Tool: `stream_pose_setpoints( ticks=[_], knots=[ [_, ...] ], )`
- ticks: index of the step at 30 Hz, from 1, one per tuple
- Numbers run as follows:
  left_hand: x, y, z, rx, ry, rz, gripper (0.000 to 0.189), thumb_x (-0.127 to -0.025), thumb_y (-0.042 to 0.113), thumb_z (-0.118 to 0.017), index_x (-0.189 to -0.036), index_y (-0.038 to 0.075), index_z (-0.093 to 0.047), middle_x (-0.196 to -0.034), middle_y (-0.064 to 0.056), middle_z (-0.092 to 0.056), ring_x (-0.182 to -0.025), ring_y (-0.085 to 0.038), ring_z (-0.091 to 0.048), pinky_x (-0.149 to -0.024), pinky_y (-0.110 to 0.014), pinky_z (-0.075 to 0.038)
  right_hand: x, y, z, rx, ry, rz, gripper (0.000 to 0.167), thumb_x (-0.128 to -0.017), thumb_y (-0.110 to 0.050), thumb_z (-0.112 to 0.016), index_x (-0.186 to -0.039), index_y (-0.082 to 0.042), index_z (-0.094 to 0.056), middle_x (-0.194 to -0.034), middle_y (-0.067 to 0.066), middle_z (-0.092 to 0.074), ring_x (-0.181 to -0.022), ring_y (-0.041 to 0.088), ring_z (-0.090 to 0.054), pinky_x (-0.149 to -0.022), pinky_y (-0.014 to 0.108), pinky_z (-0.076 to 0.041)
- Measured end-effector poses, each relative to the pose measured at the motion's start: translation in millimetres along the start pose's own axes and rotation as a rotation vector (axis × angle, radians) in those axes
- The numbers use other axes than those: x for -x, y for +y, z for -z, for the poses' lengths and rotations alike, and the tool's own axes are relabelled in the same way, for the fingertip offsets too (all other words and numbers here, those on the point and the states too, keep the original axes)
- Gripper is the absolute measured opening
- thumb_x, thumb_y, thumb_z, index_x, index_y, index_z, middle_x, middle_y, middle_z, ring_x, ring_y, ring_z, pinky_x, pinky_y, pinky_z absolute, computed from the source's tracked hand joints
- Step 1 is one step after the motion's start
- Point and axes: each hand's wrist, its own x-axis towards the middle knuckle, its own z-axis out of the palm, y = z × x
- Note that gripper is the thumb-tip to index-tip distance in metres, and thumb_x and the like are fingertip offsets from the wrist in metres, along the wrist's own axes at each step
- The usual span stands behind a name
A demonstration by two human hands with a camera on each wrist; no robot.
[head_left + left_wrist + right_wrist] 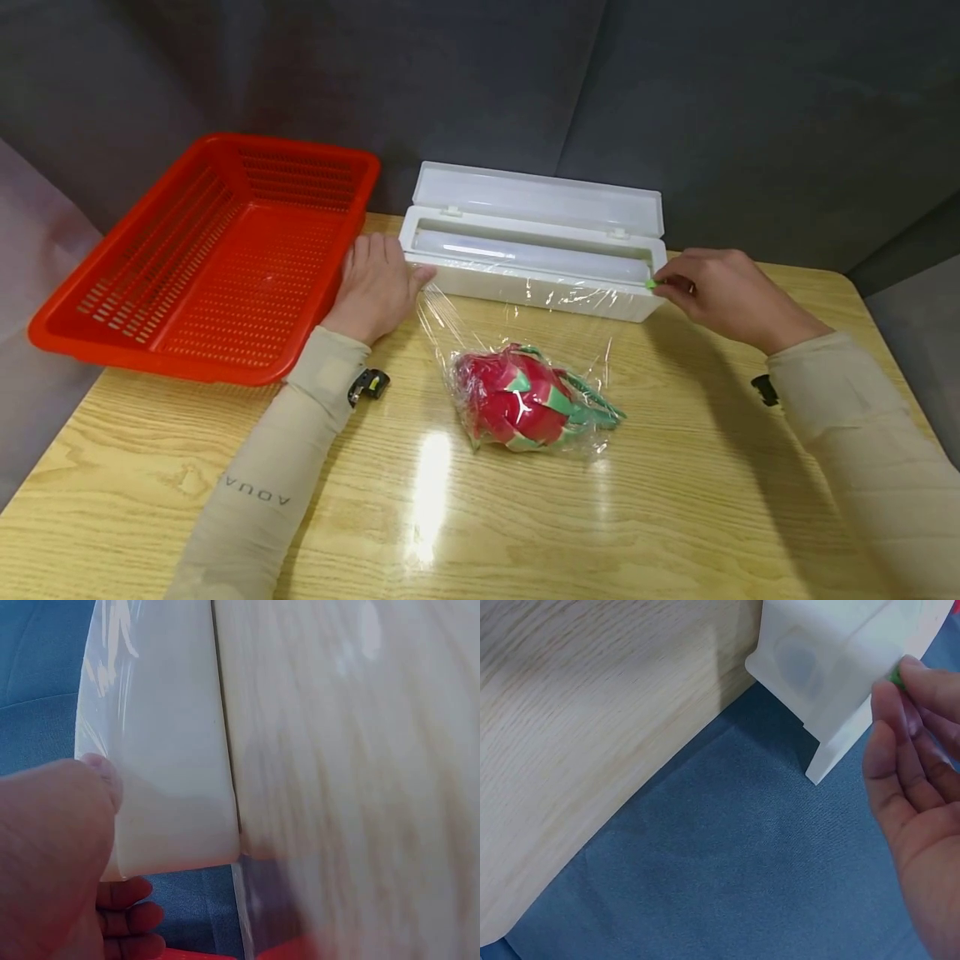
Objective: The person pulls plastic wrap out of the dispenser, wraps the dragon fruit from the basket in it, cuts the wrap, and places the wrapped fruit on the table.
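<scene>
A white cling film dispenser point(540, 287) stands at the back of the table with its lid raised, a film roll point(525, 252) inside. My left hand point(377, 283) grips its left end, thumb on the front top edge and fingers round the end, as the left wrist view shows. At the right end, my right hand point(716, 292) pinches a small green slider point(651, 284) between thumb and forefinger. Clear cling film point(450, 321) stretches from the front edge down to a red dragon fruit point(517, 396) with green scales, lying on the table with film around it.
A red slotted plastic basket point(262, 275) stands at the left, close beside my left forearm. Dark grey cloth point(495, 83) hangs behind the wooden table point(540, 525). The dispenser's raised lid point(540, 198) leans back toward that cloth.
</scene>
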Motion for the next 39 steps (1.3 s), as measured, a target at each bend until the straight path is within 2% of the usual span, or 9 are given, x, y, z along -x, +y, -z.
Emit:
stream_pose_setpoints(
  ticks=[8, 15, 21, 28, 39],
  knots=[
    [-0.6, 1.3, -0.6, 0.007, -0.019, 0.007, 0.060, -0.107, 0.055, -0.041, -0.111, -0.005, -0.044, -0.108, -0.019, -0.041, -0.108, -0.038, -0.037, -0.102, -0.049, -0.034, -0.8, -1.4, 1.1, 0.007, 0.028, 0.031, 0.012, -0.081, -0.004, -0.085, -0.091, -0.005, -0.079, -0.077, 0.002, -0.072, -0.064, 0.006, -0.056, -0.059, 0.030, -0.050],
    [-0.7, 2.3, -1.3, 0.013, -0.018, 0.011, 0.061, -0.107, 0.055, -0.041, -0.112, -0.005, -0.044, -0.109, -0.020, -0.041, -0.108, -0.038, -0.037, -0.103, -0.050, -0.034, -2.6, -1.8, 0.6, 0.003, 0.029, 0.057, 0.012, -0.080, -0.002, -0.085, -0.090, -0.003, -0.078, -0.082, 0.006, -0.076, -0.067, 0.015, -0.067, -0.063, 0.038, -0.057],
    [-0.4, 4.0, -1.3, 0.005, -0.014, 0.004, 0.060, -0.107, 0.055, -0.042, -0.111, -0.006, -0.044, -0.108, -0.020, -0.041, -0.108, -0.038, -0.038, -0.103, -0.050, -0.034, -3.4, -1.5, 0.4, -0.002, 0.043, 0.071, 0.012, -0.079, -0.001, -0.085, -0.088, -0.002, -0.078, -0.081, 0.008, -0.076, -0.067, 0.017, -0.069, -0.063, 0.040, -0.057],
    [0.9, 5.3, -0.7, -0.014, 0.012, -0.012, 0.061, -0.107, 0.054, -0.043, -0.110, -0.006, -0.046, -0.106, -0.021, -0.043, -0.106, -0.039, -0.039, -0.101, -0.049, -0.035, -5.0, -2.1, 1.1, -0.005, 0.031, 0.059, 0.011, -0.080, -0.002, -0.085, -0.088, -0.004, -0.078, -0.082, 0.005, -0.077, -0.068, 0.016, -0.069, -0.065, 0.038, -0.057],
    [1.9, 5.7, 0.8, -0.020, 0.003, -0.003, 0.060, -0.107, 0.054, -0.043, -0.109, -0.006, -0.046, -0.105, -0.020, -0.043, -0.106, -0.038, -0.039, -0.100, -0.049, -0.035, -9.5, -6.1, -0.7, -0.025, 0.024, 0.048, 0.011, -0.081, -0.003, -0.084, -0.091, -0.003, -0.079, -0.083, 0.007, -0.077, -0.068, 0.016, -0.068, -0.064, 0.039, -0.057]
  ],
)
